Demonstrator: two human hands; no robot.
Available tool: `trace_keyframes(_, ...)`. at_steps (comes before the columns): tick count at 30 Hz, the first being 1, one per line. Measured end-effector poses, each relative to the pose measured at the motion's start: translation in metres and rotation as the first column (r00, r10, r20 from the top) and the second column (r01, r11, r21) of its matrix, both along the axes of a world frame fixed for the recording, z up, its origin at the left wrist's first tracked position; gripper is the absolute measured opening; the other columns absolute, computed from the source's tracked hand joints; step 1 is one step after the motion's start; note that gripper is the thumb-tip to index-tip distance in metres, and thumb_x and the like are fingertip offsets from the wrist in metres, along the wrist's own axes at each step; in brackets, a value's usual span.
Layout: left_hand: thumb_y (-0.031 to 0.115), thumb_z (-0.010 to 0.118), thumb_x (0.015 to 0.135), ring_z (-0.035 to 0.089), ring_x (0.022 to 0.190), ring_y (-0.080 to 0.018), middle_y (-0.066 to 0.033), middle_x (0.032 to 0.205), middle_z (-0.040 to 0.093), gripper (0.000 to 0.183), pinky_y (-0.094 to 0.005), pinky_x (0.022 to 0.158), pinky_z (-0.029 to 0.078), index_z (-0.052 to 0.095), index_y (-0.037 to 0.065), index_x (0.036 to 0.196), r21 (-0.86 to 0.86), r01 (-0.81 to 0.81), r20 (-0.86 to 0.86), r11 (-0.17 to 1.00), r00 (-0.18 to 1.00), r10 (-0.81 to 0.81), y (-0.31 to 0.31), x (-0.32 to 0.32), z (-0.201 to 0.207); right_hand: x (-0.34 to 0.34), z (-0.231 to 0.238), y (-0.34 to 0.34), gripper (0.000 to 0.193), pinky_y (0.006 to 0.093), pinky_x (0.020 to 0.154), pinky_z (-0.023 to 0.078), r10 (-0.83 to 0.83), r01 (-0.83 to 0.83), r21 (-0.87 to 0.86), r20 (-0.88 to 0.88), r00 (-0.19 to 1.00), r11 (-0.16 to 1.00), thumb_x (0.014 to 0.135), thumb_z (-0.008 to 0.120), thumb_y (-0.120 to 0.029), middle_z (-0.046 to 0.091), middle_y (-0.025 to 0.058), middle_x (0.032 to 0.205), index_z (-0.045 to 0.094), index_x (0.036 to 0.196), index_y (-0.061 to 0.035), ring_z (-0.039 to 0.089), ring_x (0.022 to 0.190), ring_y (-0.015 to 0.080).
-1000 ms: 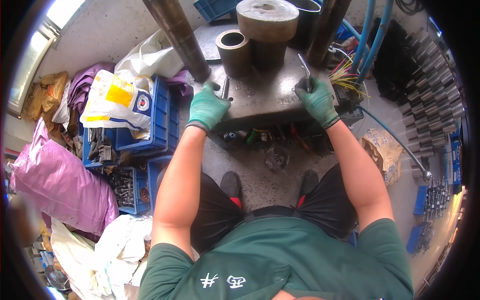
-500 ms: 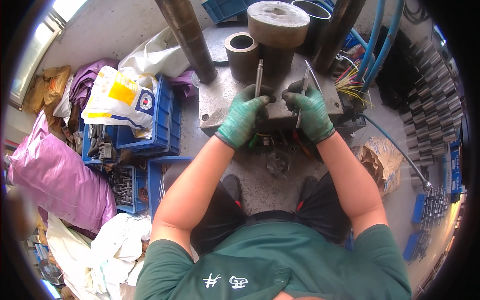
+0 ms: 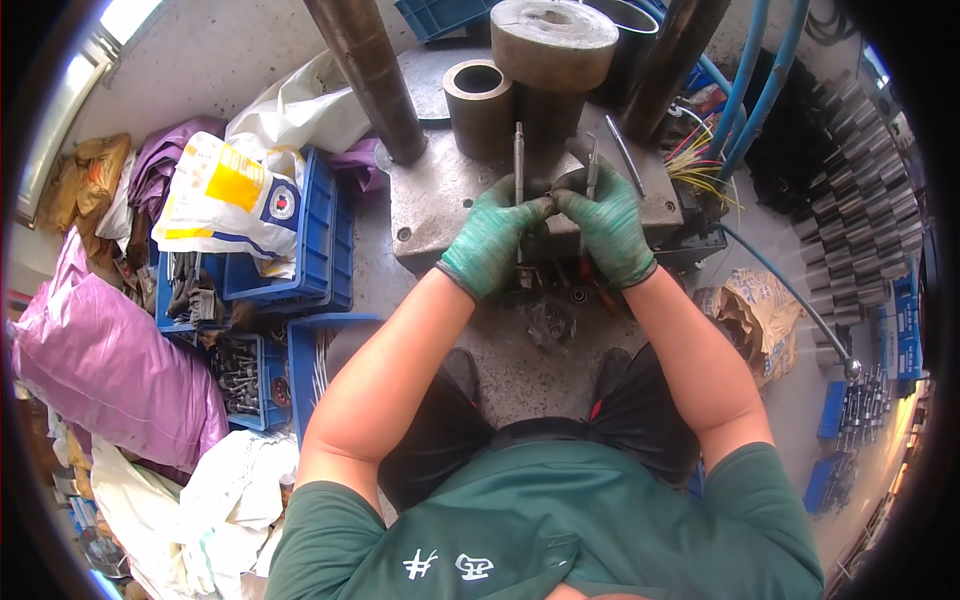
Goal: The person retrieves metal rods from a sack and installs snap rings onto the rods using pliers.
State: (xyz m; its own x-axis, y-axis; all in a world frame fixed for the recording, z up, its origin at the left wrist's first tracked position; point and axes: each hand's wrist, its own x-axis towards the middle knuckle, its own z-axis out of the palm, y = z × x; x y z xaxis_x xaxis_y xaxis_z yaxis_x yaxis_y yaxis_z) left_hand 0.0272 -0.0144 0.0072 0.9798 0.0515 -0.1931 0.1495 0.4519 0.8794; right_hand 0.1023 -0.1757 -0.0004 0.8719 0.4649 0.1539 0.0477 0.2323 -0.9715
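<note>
My left hand (image 3: 493,232), in a green glove with dark fingertips, is closed around a slim metal rod (image 3: 519,160) with a stepped upper end. The rod points away from me over the near edge of a heavy steel block (image 3: 430,190). My right hand (image 3: 612,228), gloved the same way, is closed on a thinner metal rod (image 3: 592,165) with a narrow, slightly bent-looking tip. Both hands are side by side, thumbs almost touching. Right of my right fingers, another metal rod (image 3: 626,156) lies on the block. The fingers partly hide both held rods.
On the block stand a hollow steel cylinder (image 3: 477,105), a thick round weight (image 3: 554,45) and two steel columns (image 3: 365,75). Blue crates (image 3: 318,235) and a purple sack (image 3: 120,360) are at left. Blue hoses (image 3: 745,85) and coloured wires (image 3: 695,165) are at right.
My right hand has moved left, close to my left hand, and the rod in it has shifted. The other rod now lies apart from my right hand on the block.
</note>
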Motion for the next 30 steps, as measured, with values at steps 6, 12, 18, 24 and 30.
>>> trace_keyframes(6, 0.010, 0.072, 0.094, 0.059, 0.072, -0.0096, 0.0000, 0.090, 0.066, 0.026, -0.0247, 0.056, 0.048, 0.064, 0.008, 0.119, -0.009, -0.010, -0.020, 1.000, 1.000, 0.009, 0.010, -0.002, -0.001, -0.001, 0.006, -0.001, 0.075, 0.0269, 0.084, 0.055, -0.022, 0.026, -0.065, 0.060, 0.998, 0.998, 0.088, 0.070, 0.007, 0.067, 0.0020, 0.097, 0.043, 0.157, -0.0010, 0.064, 0.088, 0.0105)
trace_keyframes(12, 0.008, 0.072, 0.093, 0.057, 0.068, -0.0091, -0.0006, 0.088, 0.066, 0.025, -0.0240, 0.054, 0.045, 0.065, 0.007, 0.117, 0.039, -0.117, -0.061, 0.992, 0.991, 0.119, 0.020, 0.004, -0.005, 0.018, -0.003, -0.009, 0.063, 0.0301, 0.078, 0.055, -0.020, 0.084, -0.292, 0.216, 0.976, 0.953, 0.085, 0.072, -0.002, 0.069, 0.0036, 0.090, 0.059, 0.147, -0.0062, 0.066, 0.082, 0.0143)
trace_keyframes(18, 0.007, 0.069, 0.097, 0.057, 0.066, -0.0085, -0.0024, 0.090, 0.069, 0.023, -0.0218, 0.052, 0.044, 0.066, 0.005, 0.119, 0.152, -0.145, -0.095, 0.978, 0.982, 0.160, 0.028, 0.004, -0.010, 0.064, -0.038, -0.006, 0.035, 0.0462, 0.085, 0.055, 0.068, 0.477, -0.678, 0.611, 0.788, 0.559, 0.084, 0.073, -0.021, 0.073, 0.0222, 0.096, 0.070, 0.115, -0.0040, 0.071, 0.095, 0.0393)
trace_keyframes(24, 0.011, 0.064, 0.102, 0.059, 0.069, -0.0085, -0.0055, 0.099, 0.071, 0.018, -0.0211, 0.053, 0.047, 0.063, 0.005, 0.119, 0.122, -0.131, -0.157, 0.984, 0.976, 0.149, 0.028, -0.003, -0.001, 0.070, -0.018, -0.027, 0.035, 0.0429, 0.083, 0.059, -0.230, 0.239, -0.009, -0.315, 0.921, 0.971, 0.099, 0.067, -0.028, 0.073, 0.0146, 0.100, 0.059, 0.124, -0.0053, 0.070, 0.089, 0.0291)
trace_keyframes(30, 0.016, 0.062, 0.103, 0.060, 0.073, -0.0091, -0.0104, 0.109, 0.072, 0.017, -0.0189, 0.053, 0.047, 0.061, 0.006, 0.117, -0.049, -0.099, -0.233, 0.994, 0.969, 0.085, 0.033, -0.003, 0.002, 0.029, 0.015, -0.045, 0.043, 0.0566, 0.088, 0.059, 0.159, -0.034, 0.209, -0.621, 0.768, 0.977, 0.096, 0.064, -0.020, 0.066, 0.0176, 0.115, 0.051, 0.135, -0.0073, 0.067, 0.103, 0.0324)
